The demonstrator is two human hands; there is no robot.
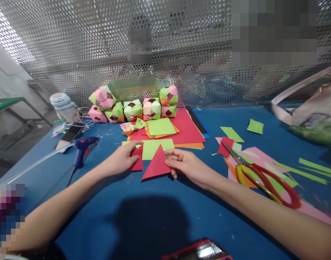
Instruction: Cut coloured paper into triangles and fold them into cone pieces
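- Head view: the right hand (188,166)'s grip pinched a red triangle (157,166) by its right edge, over the blue surface (100,224), nearer than a green sheet (154,147);
- the left hand (122,157) touched a red piece (138,165); whether that grip grasped or merely pressed, I could not tell;
- good handling likely called for light fingertips, crisp edges and unbent corners; scissors (245,168) lay well apart, rightward.

Near table (100,216) passable — scissors (244,163) block its right.
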